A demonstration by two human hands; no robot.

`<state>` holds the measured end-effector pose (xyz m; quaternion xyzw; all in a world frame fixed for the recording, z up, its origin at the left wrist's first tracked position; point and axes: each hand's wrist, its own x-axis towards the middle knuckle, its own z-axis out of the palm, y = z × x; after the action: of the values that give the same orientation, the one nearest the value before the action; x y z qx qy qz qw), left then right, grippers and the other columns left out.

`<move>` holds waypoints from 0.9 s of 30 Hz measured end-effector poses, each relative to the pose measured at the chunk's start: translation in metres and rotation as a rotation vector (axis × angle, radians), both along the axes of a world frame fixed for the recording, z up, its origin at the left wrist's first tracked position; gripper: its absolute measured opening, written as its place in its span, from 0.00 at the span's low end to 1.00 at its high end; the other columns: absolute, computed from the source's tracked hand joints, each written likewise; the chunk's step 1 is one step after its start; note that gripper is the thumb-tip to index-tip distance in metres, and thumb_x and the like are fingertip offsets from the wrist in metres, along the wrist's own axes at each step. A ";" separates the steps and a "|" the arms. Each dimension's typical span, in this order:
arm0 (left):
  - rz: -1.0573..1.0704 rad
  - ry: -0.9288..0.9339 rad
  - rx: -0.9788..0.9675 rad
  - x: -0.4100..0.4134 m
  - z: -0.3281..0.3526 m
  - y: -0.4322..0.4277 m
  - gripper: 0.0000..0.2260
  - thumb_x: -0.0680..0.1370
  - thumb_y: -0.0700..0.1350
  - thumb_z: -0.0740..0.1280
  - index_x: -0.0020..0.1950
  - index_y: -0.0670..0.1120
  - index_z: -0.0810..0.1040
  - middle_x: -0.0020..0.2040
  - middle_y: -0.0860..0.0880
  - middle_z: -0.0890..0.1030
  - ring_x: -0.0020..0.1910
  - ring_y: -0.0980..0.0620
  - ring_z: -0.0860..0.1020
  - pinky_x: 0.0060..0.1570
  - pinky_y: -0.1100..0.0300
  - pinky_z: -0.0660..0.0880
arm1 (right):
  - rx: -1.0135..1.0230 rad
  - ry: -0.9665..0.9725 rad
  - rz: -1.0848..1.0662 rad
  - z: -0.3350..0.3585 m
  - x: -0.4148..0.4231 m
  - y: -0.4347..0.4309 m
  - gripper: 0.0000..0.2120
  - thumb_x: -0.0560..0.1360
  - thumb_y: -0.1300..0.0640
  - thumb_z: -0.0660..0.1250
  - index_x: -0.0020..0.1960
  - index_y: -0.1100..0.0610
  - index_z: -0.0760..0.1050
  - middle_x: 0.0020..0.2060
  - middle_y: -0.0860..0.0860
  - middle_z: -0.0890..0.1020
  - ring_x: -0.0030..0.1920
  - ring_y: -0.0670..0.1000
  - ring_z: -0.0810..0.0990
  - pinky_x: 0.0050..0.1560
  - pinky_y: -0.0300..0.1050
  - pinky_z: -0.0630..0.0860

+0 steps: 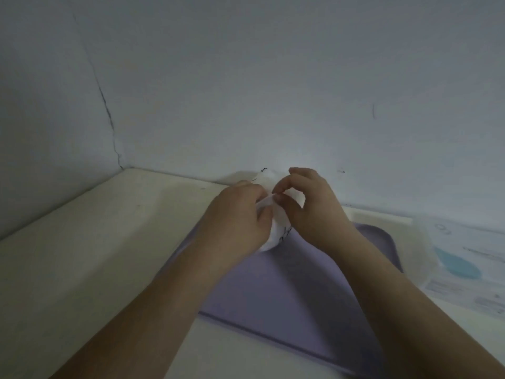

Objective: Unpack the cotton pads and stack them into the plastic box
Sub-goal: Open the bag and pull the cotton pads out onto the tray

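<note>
Left hand grips one white cotton pad pack; right hand pinches its flap. One purple mat, one clear plastic box, cream worktop, white walls.

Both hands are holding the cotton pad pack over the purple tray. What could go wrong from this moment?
1. The right hand pinches only a small flap of the cotton pad pack; the flap may tear off and leave the pack closed.
2. The left hand grips the pack tightly; if the pack opens suddenly, pads could spill onto the purple tray.
3. The plastic box stands close to the right forearm, which might knock it.
</note>
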<state>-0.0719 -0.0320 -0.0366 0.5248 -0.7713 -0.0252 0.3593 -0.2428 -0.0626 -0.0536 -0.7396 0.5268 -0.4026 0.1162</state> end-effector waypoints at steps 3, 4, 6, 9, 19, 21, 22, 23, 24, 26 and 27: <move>0.092 -0.164 0.009 -0.001 0.012 0.009 0.06 0.81 0.52 0.62 0.51 0.52 0.77 0.45 0.51 0.79 0.47 0.45 0.80 0.39 0.55 0.67 | -0.157 0.054 0.052 0.004 0.003 0.003 0.05 0.78 0.61 0.73 0.50 0.52 0.85 0.64 0.53 0.80 0.71 0.54 0.73 0.64 0.30 0.62; 0.141 -0.213 -0.003 0.000 0.014 0.011 0.07 0.82 0.52 0.61 0.51 0.52 0.77 0.46 0.50 0.80 0.48 0.44 0.80 0.39 0.56 0.66 | -0.193 0.057 0.074 0.006 0.004 0.006 0.05 0.78 0.60 0.73 0.50 0.52 0.85 0.64 0.53 0.81 0.70 0.53 0.74 0.65 0.28 0.61; 0.196 -0.260 -0.015 0.004 0.019 0.013 0.07 0.82 0.49 0.60 0.48 0.52 0.76 0.43 0.49 0.79 0.48 0.42 0.80 0.38 0.56 0.64 | -0.251 0.055 0.076 0.011 0.003 0.007 0.05 0.77 0.55 0.73 0.52 0.51 0.86 0.64 0.53 0.82 0.68 0.54 0.75 0.68 0.36 0.65; 0.194 -0.178 -0.025 0.018 0.025 0.008 0.07 0.81 0.49 0.60 0.48 0.51 0.77 0.41 0.49 0.81 0.46 0.40 0.81 0.38 0.54 0.70 | -0.202 0.007 -0.068 0.020 -0.012 0.007 0.17 0.79 0.52 0.72 0.68 0.50 0.80 0.67 0.52 0.80 0.70 0.56 0.76 0.72 0.48 0.69; 0.118 0.278 -0.184 0.030 0.021 -0.004 0.15 0.81 0.47 0.56 0.59 0.50 0.80 0.46 0.51 0.84 0.45 0.47 0.81 0.45 0.53 0.77 | 0.367 -0.899 -0.102 0.033 -0.044 0.009 0.17 0.77 0.52 0.77 0.63 0.59 0.82 0.56 0.56 0.87 0.54 0.55 0.87 0.49 0.51 0.85; 0.136 0.278 -0.180 0.033 0.020 -0.007 0.14 0.81 0.46 0.56 0.58 0.49 0.80 0.44 0.50 0.83 0.42 0.46 0.80 0.43 0.51 0.77 | 0.430 -0.942 -0.060 0.034 -0.046 0.010 0.11 0.78 0.55 0.74 0.58 0.61 0.83 0.53 0.57 0.88 0.48 0.56 0.88 0.43 0.48 0.84; 0.143 0.264 -0.152 0.034 0.018 -0.008 0.13 0.81 0.46 0.57 0.57 0.49 0.80 0.43 0.50 0.83 0.42 0.44 0.80 0.42 0.51 0.77 | 0.428 -0.967 -0.061 0.034 -0.045 0.010 0.08 0.79 0.58 0.73 0.55 0.61 0.83 0.51 0.57 0.88 0.47 0.56 0.88 0.43 0.49 0.84; 0.149 0.237 -0.113 0.034 0.015 -0.010 0.12 0.82 0.44 0.58 0.57 0.49 0.80 0.43 0.49 0.83 0.42 0.43 0.81 0.43 0.50 0.77 | 0.404 -0.994 -0.068 0.033 -0.044 0.009 0.04 0.79 0.60 0.73 0.51 0.61 0.82 0.48 0.57 0.87 0.47 0.57 0.86 0.44 0.50 0.83; 0.154 0.196 -0.064 0.034 0.013 -0.011 0.11 0.83 0.42 0.60 0.57 0.49 0.81 0.45 0.48 0.84 0.45 0.42 0.82 0.46 0.50 0.78 | 0.366 -1.009 -0.077 0.033 -0.042 0.010 0.03 0.78 0.62 0.73 0.47 0.60 0.81 0.46 0.57 0.86 0.47 0.57 0.85 0.44 0.50 0.81; 0.139 0.129 0.001 0.031 0.012 -0.009 0.14 0.82 0.39 0.63 0.65 0.49 0.80 0.59 0.48 0.84 0.59 0.44 0.81 0.61 0.51 0.76 | 0.253 -0.937 -0.117 0.033 -0.038 0.011 0.09 0.76 0.63 0.75 0.40 0.56 0.78 0.39 0.54 0.83 0.43 0.55 0.80 0.44 0.49 0.76; 0.112 0.128 0.004 0.028 0.014 -0.006 0.17 0.81 0.39 0.64 0.69 0.48 0.78 0.66 0.49 0.81 0.66 0.48 0.77 0.67 0.54 0.73 | 0.201 -0.881 -0.126 0.034 -0.034 0.013 0.11 0.75 0.63 0.76 0.38 0.55 0.78 0.37 0.53 0.82 0.40 0.53 0.78 0.43 0.48 0.74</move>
<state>-0.0441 -0.0376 -0.0222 0.5649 -0.7163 -0.0399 0.4077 -0.2772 -0.0493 -0.0196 -0.4493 0.5077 -0.6318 0.3757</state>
